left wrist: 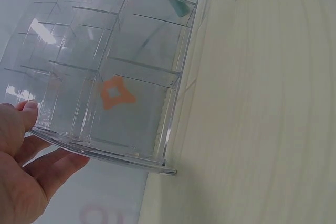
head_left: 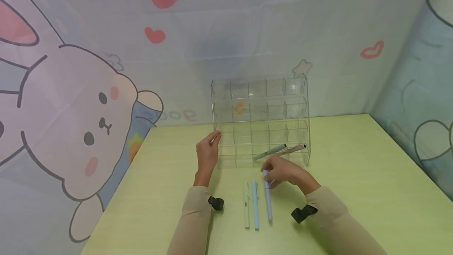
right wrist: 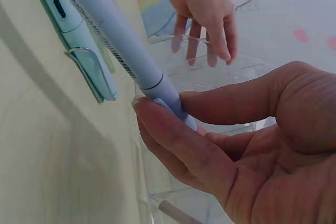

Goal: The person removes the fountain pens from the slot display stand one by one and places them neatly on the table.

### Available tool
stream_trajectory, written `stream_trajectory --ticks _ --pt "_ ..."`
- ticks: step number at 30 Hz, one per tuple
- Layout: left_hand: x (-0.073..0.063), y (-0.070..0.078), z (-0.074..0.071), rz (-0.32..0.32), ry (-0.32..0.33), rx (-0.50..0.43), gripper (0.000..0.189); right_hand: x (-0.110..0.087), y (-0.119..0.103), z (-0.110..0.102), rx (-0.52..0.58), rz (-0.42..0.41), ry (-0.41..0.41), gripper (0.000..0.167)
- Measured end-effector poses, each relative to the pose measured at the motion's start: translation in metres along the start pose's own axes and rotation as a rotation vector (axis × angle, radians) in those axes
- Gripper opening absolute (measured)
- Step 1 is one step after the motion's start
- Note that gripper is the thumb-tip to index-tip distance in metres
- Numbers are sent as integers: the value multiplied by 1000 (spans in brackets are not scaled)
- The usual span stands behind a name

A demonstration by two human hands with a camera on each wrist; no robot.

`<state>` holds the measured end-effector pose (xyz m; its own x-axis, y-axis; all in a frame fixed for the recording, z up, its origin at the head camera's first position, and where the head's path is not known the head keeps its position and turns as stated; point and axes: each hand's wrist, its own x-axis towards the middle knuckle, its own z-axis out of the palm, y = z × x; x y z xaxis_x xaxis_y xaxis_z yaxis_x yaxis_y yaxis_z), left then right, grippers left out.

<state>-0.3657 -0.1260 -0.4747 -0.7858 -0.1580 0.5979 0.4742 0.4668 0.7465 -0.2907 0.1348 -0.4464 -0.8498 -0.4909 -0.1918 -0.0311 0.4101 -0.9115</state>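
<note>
My left hand grips the left side panel of a clear tiered rack, thumb on one face and fingers behind it in the left wrist view. With my right hand I pinch a lavender pen by its cap end, thumb against fingers. The pen's barrel slants away from the cap in the right wrist view, with small print along it. Left of it on the table lie a light blue pen and a pale green pen. A dark green pen and a beige pen lean in the rack's bottom row.
The rack has several tiers of small compartments and stands toward the back of the pale yellow-green table. Behind it hangs a cartoon-printed cloth. Small black cameras are strapped at both wrists.
</note>
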Motion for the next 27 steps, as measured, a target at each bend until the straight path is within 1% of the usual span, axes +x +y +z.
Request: stream_trajectory --ticks 5,10,13,17,21,23,27 --pt "2 1 -1 -18 -2 -9 19 4 4 5 -35 19 14 39" --pt "0 1 -1 -27 -10 -17 18 7 8 12 -82 51 56 37" --pt "0 1 -1 -27 -12 -14 18 7 9 14 -97 49 56 36" --pt "-1 1 0 -26 -11 -9 19 8 12 16 -122 23 36 36" --pt "-1 2 -1 -11 -12 -6 19 10 13 20 -214 26 78 30" --pt "0 2 -1 0 -13 2 19 10 13 21 -289 11 99 28" --pt "-1 3 -1 9 -19 26 20 11 13 23 -385 -27 103 24"
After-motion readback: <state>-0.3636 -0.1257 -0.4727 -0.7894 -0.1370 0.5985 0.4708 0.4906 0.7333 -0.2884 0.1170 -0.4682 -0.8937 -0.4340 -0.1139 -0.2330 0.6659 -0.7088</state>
